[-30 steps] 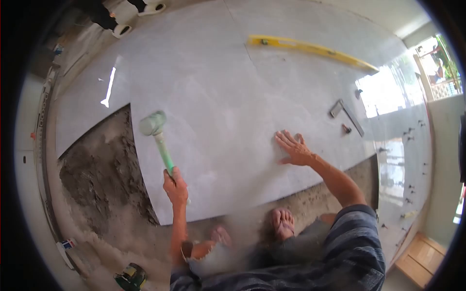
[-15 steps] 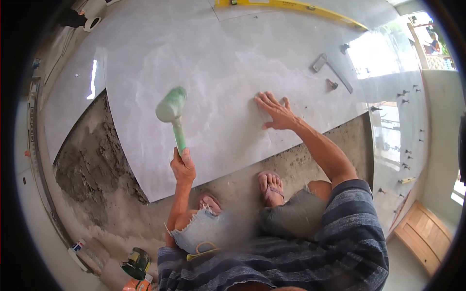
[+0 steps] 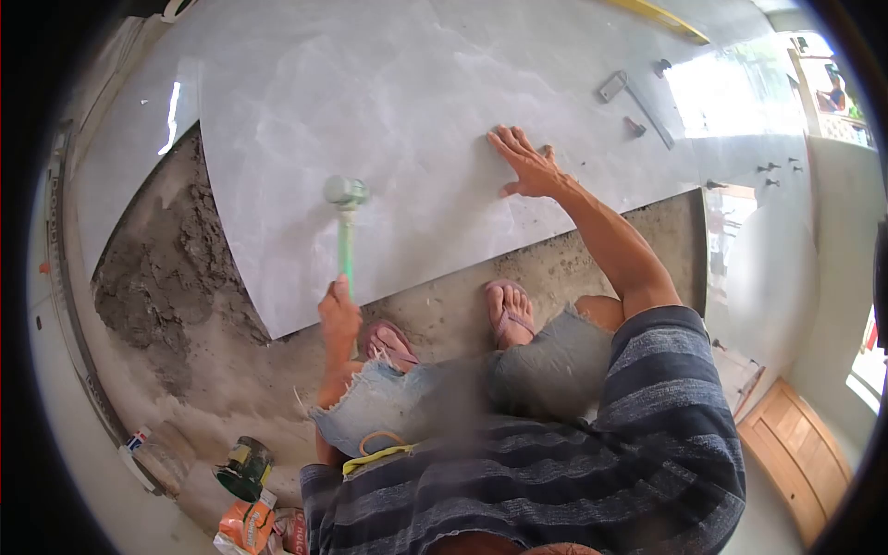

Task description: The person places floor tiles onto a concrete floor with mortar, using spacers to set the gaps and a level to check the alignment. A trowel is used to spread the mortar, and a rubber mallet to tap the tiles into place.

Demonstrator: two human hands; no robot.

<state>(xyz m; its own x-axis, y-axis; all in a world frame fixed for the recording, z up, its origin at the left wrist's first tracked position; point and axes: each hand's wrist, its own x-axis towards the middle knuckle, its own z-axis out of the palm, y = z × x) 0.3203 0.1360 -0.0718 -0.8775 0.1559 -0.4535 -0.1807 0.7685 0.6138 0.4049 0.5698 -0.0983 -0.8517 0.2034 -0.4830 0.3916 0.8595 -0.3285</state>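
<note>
My left hand is wrapped round the pale green handle of a rubber mallet. The mallet's head is low over the large grey marbled tile, with a shadow on the tile beside it. Fingers spread, my right hand lies flat on the same tile, off to the right of the mallet. The tile's near edge runs just ahead of my sandalled feet, over the bare, sandy floor.
Rough wet mortar fills the gap at the left. A metal square and several dark tile clips sit on the tiles at right. At the back is a yellow level. A dark green can and an orange bag stand near me.
The mallet's head has tipped down and forward, closer to the tile, still in my left hand. My right hand keeps its place on the tile. The view has shifted slightly downward.
</note>
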